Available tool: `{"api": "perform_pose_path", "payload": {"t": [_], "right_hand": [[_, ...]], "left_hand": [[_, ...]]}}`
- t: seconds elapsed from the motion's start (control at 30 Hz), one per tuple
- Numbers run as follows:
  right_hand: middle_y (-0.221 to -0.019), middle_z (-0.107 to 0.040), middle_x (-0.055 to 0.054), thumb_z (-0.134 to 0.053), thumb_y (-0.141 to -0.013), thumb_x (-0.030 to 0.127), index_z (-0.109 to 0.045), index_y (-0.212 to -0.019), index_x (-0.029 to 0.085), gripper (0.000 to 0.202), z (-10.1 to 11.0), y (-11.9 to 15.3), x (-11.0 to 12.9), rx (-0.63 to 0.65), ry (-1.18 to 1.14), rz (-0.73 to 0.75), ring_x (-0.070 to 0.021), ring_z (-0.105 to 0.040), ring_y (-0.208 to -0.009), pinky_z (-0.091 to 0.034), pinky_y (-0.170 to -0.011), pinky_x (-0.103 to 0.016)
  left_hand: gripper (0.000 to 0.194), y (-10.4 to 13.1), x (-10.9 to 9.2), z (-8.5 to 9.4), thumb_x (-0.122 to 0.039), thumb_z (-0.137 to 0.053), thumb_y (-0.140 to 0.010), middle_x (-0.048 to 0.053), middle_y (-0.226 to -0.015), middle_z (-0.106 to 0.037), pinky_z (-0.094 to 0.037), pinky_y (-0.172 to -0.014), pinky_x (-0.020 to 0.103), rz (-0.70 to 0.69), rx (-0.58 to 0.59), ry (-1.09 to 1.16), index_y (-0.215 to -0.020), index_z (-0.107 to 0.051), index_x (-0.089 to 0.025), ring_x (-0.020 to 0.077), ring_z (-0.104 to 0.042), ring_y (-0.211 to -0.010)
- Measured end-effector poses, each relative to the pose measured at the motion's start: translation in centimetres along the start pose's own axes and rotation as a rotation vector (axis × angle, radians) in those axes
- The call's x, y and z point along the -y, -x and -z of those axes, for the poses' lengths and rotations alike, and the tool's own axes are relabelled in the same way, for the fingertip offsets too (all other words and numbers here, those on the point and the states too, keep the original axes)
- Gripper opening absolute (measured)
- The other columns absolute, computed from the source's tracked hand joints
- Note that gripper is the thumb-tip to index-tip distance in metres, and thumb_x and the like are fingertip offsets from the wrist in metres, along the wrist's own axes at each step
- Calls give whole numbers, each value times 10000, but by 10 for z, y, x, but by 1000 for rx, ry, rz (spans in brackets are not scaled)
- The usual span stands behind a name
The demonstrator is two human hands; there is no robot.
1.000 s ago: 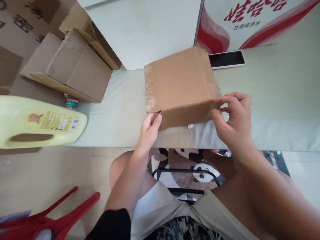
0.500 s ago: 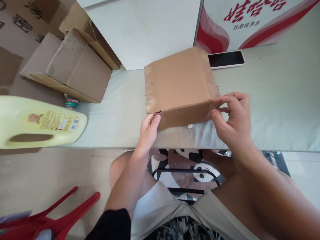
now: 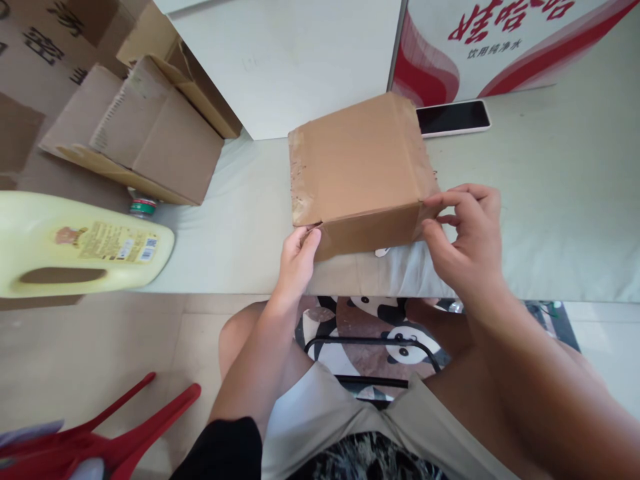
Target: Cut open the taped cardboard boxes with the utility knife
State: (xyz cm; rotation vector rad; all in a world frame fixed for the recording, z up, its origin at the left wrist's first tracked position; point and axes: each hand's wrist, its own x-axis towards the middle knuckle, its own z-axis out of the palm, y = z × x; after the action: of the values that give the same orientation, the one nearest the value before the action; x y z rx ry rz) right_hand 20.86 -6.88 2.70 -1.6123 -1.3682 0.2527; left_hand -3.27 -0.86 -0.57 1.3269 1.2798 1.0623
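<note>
A brown cardboard box point(image 3: 357, 163) rests on the pale cloth-covered surface in front of me, with worn tape along its left and right edges. My left hand point(image 3: 299, 260) grips its near left corner, thumb on the outside and the other fingers partly hidden behind the cardboard. At the near right corner, my right hand point(image 3: 467, 233) pinches the edge between thumb and fingers. A small white piece point(image 3: 383, 252) peeks out under the box's near side; I cannot tell what it is.
Behind the box stand a white cabinet point(image 3: 300, 60), a red-and-white carton point(image 3: 480, 47) and a phone point(image 3: 454, 119). To the left lie a yellow jug point(image 3: 85, 247), a bottle cap point(image 3: 143, 207) and an open carton point(image 3: 170, 140). A red stool point(image 3: 125, 440) is at lower left.
</note>
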Motion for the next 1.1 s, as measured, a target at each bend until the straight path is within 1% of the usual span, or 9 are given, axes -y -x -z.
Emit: {"api": "perform_pose_path", "payload": {"t": [0.2,0.33,0.57,0.67,0.87,1.1], "right_hand": [[-1115,-561,-113,-606,-799,159,-676,-1032,255,262,-1,0,-3,-7,-4,10,-287,-590,-1122,-603,-840,-498],[-1118,-559,-110,-610,-799,159,-679,-1037,257,267,-1,1,-4,1,-8,17,-289,-588,-1134,-607,-838,-495],[-1121,-549,-109,-603,-805,151,-668,-1047,265,276,-1,1,-4,3,-11,26,-287,-586,-1123,-611,-841,-500],[-1120,-548,-110,-600,-801,143,-663,-1047,266,282,-1,2,-4,4,-9,29,-289,-588,-1118,-612,-838,-503],[-1139,-551,-112,-600,-816,148,-665,-1058,275,281,0,1,-4,23,3,15,-295,-583,-1150,-608,-858,-508],[-1126,-544,-108,-599,-816,153,-664,-1053,268,271,0,1,-4,14,-12,14,-294,-578,-1140,-607,-855,-508]], "left_hand": [[328,1,1,0,-524,-672,-855,50,-897,-763,-546,-835,319,-5,10,30,-910,-719,-203,211,-702,-898],[331,0,2,0,-521,-677,-854,46,-917,-766,-534,-831,297,-5,3,35,-904,-725,-197,202,-696,-906],[330,-1,2,0,-525,-685,-840,34,-849,-741,-528,-789,287,-11,-5,38,-862,-717,-197,192,-678,-851],[336,-1,1,0,-533,-688,-835,31,-825,-726,-534,-800,297,-15,-4,38,-857,-707,-199,199,-681,-857],[375,-1,2,0,-566,-670,-842,50,-895,-742,-535,-810,301,-8,4,18,-869,-693,-193,204,-687,-886],[305,-1,3,0,-507,-686,-844,26,-800,-708,-543,-840,303,-18,-6,44,-844,-697,-202,207,-688,-890]]}}
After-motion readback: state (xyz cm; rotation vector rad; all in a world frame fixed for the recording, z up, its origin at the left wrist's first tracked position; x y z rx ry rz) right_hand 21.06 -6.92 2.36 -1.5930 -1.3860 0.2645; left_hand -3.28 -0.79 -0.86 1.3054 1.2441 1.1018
